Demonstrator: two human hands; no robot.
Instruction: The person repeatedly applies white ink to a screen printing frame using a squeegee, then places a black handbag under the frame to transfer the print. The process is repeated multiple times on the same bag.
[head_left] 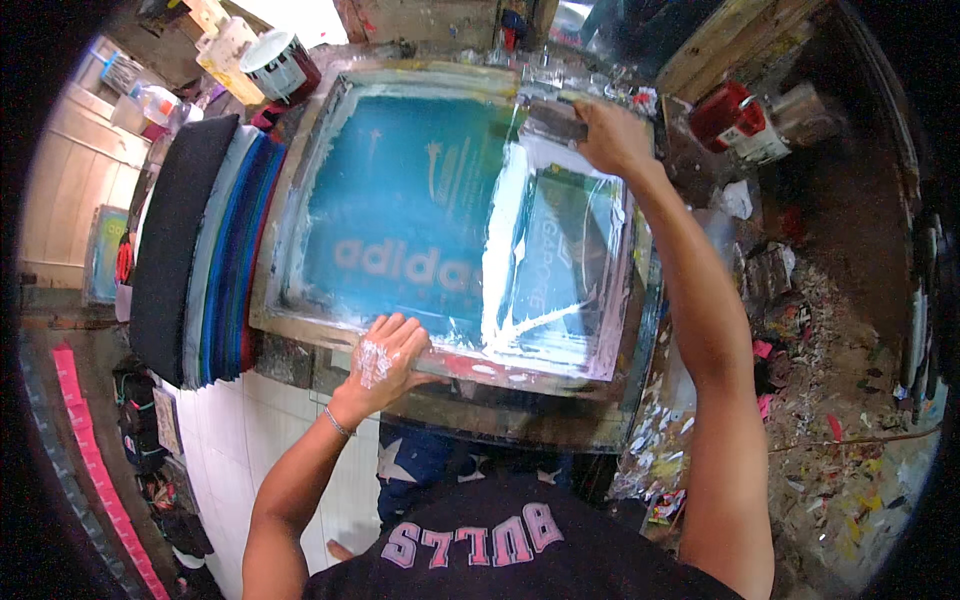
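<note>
A screen-printing frame with teal mesh lies in front of me, pale lettering and shapes showing in the mesh. A thick streak of white ink runs from far to near across it, with thinner smears to the right. My left hand, white ink on its back and a bracelet at the wrist, grips the frame's near edge, fingers over the rim. At the far right corner my right hand is closed on a greyish squeegee, which lies low over the screen; its blade edge is hard to make out.
Left of the frame stands a thick stack of dark, grey and blue fabric pieces. Behind it is a white paint tin. A red-stained tin stands at the far right, above a paint-spattered surface. A pink strip lies at lower left.
</note>
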